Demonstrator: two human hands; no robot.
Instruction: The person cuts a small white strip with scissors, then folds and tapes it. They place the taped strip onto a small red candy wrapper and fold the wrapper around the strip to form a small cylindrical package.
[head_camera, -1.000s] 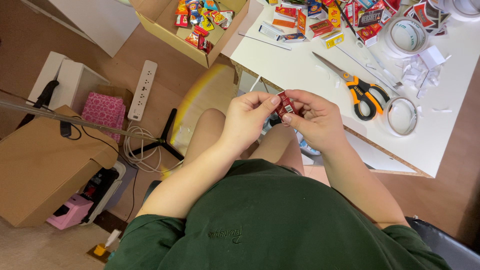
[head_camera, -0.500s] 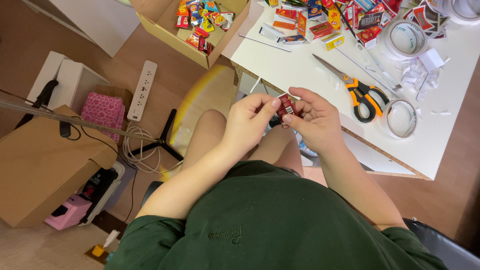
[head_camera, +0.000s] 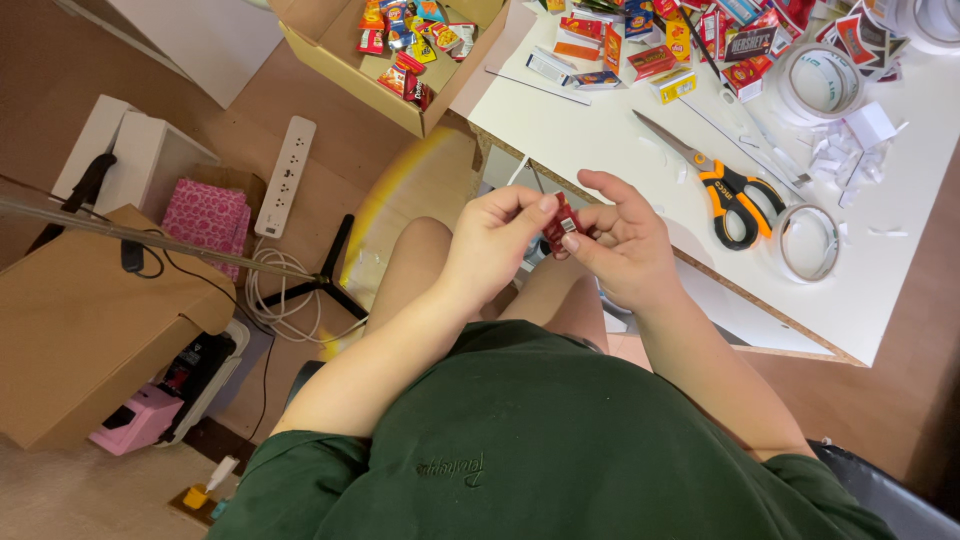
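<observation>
A small red box (head_camera: 562, 222) is held between both hands above my lap, just off the near edge of the white table (head_camera: 600, 140). My left hand (head_camera: 495, 240) pinches its left side with thumb and fingertips. My right hand (head_camera: 622, 245) grips its right side, with the index finger lifted and curled over it. Orange-handled scissors (head_camera: 725, 185) lie on the table right behind my right hand.
Tape rolls (head_camera: 812, 240) (head_camera: 820, 82), paper scraps and several small colourful packets (head_camera: 650, 45) cover the table. An open cardboard box (head_camera: 400, 60) of packets sits at its left. On the floor are a power strip (head_camera: 285, 175), cables, a stand's legs and a large cardboard box (head_camera: 85, 320).
Both hands stay together on the small red box; they have shifted slightly and the right index finger has lifted.
</observation>
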